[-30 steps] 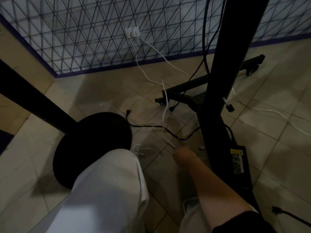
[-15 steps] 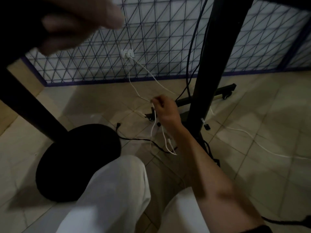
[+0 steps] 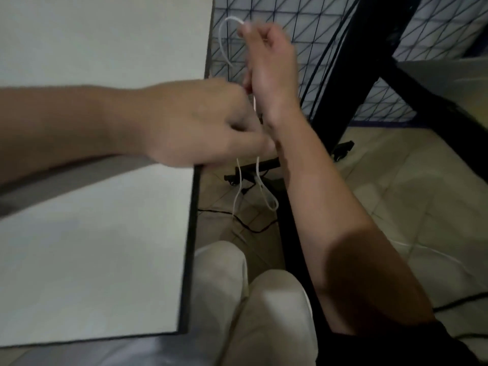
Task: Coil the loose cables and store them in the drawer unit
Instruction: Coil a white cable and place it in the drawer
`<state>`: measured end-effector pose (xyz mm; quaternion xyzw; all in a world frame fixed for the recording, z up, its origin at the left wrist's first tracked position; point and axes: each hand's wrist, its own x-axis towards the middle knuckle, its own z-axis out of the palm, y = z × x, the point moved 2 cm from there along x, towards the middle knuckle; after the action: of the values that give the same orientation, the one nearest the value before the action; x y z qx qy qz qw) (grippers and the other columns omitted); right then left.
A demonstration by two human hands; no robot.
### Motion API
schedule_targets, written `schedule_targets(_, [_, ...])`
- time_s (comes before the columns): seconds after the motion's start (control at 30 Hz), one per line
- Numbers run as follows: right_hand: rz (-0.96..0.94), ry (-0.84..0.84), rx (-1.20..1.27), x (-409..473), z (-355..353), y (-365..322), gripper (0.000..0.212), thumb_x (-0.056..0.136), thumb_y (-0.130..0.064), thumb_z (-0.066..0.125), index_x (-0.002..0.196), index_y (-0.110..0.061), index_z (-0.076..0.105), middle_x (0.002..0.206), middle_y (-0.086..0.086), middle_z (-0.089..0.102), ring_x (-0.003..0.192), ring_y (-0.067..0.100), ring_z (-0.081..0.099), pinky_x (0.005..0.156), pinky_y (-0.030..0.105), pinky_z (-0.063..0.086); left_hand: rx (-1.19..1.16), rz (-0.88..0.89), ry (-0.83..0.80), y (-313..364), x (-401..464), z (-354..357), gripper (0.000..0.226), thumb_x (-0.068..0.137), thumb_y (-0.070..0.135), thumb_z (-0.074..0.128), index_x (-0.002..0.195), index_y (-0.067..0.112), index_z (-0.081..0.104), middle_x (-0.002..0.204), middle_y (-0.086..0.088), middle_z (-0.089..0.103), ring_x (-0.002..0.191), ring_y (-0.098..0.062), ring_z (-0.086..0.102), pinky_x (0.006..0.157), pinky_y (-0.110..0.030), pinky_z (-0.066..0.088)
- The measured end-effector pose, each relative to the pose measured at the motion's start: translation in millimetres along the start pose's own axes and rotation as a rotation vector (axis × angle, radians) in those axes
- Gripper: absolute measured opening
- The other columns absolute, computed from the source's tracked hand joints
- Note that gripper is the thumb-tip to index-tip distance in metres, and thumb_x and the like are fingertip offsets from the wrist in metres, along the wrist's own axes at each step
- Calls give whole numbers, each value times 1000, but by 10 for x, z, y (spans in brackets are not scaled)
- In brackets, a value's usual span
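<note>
Bare forearms (image 3: 330, 207), black sleeve (image 3: 390, 342), pale trousers (image 3: 264, 313)

I see right hand (image 3: 269, 67) raised at upper centre of frame, fingers curled, pinching white cable (image 3: 224, 46) at top. Right forearm runs down to lower right, bare to dark sleeve. Left hand (image 3: 203, 125) at centre, forearm entering from left edge, fingers curled against right wrist, gripping same cable. Image blurred.

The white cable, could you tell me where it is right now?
In the head view, upper centre: the white cable is held between both hands, right hand above left hand, ends dangling beside the white tabletop.
</note>
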<state>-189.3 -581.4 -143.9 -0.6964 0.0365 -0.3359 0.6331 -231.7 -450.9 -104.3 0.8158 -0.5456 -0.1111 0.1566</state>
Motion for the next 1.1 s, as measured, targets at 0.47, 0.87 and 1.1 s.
schedule_targets(0.47, [293,-298,-241,220,364,-567,20,94,-21,59,103,-8,72,59,-24,58,54,-10,50,55,5,37,125,226,29,-162,-23,-125,47,99,45,34,60,24,50,53,11,50,49,-8,48,87,-36,45])
schedule_targets(0.87, [681,-423,306,796,879,-1575,24,101,-16,42,119,-2,48,90,15,69,62,21,59,59,31,49,-1140,-545,429,-124,-405,-420,25,90,48,61,97,25,66,84,18,66,81,0,62,74,-22,49])
schedule_targets(1.1, [628,-348,126,1133,1000,-1929,24,100,-24,45,116,-7,46,109,3,72,71,10,54,62,22,42,-1513,-720,653,-453,-1246,-1115,41,103,38,37,76,12,52,52,7,40,50,-12,45,70,-30,46])
